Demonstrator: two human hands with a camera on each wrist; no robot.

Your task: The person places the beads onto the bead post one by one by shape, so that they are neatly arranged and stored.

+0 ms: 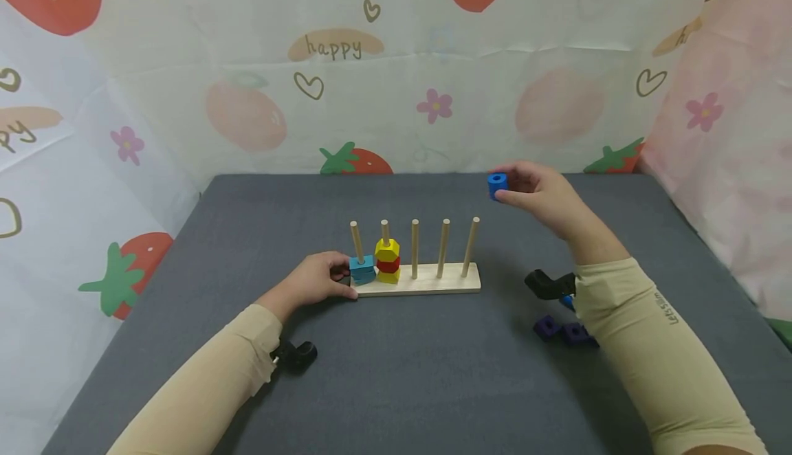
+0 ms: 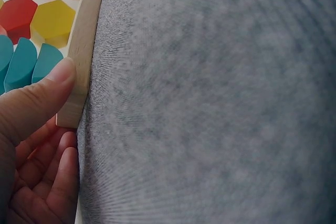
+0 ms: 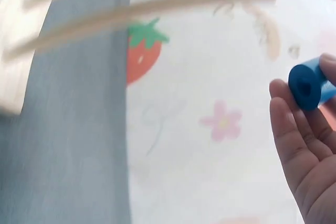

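While pegboard bears teal blocks, yellow-red stack, left hand grips its left end; right hand pinches blue cylinder past right end; purple blocks right of pegboard.

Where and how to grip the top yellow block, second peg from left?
Probably pinch the top yellow block by its front and back faces, coming from the near side: teal blocks crowd its left, and the peg through it demands lifting straight up.

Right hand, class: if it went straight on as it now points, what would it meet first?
Probably the patterned backdrop: in the head view, the right hand, holding the blue cylinder, points up-left, above the pegs; depth is unclear.
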